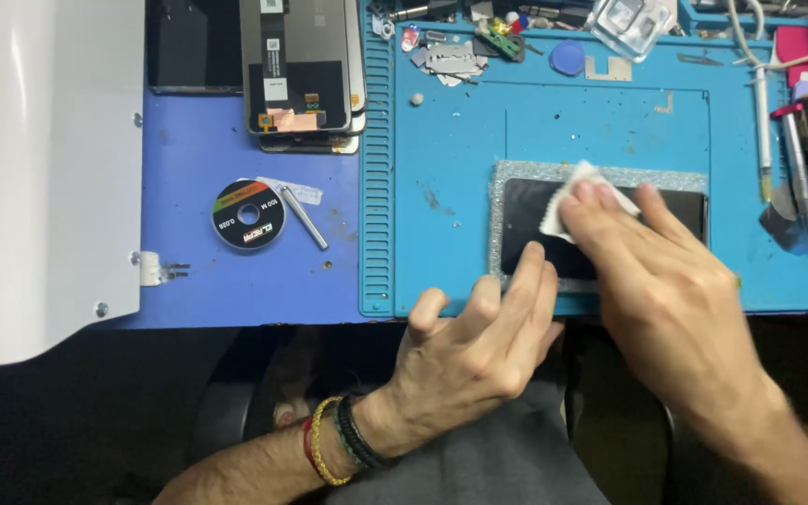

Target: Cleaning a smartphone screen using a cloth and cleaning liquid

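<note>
Workbench surface: blue silicone mat [441, 140]. Black phone [535, 234] lay on a glittery pad [516, 173] at mat centre. Right hand [656, 281] pressed a white wipe [577, 192] onto it, fingers flat; left hand [479, 346], fingers spread, steadied its near edge.

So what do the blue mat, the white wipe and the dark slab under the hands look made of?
Blue mat: likely silicone or rubber, matte, with moulded ridges and recessed trays. White wipe under the right hand: soft cloth or tissue, crumpled. Dark slab steadied by the left hand: glossy, probably glass, on a glittery grey pad.
</note>
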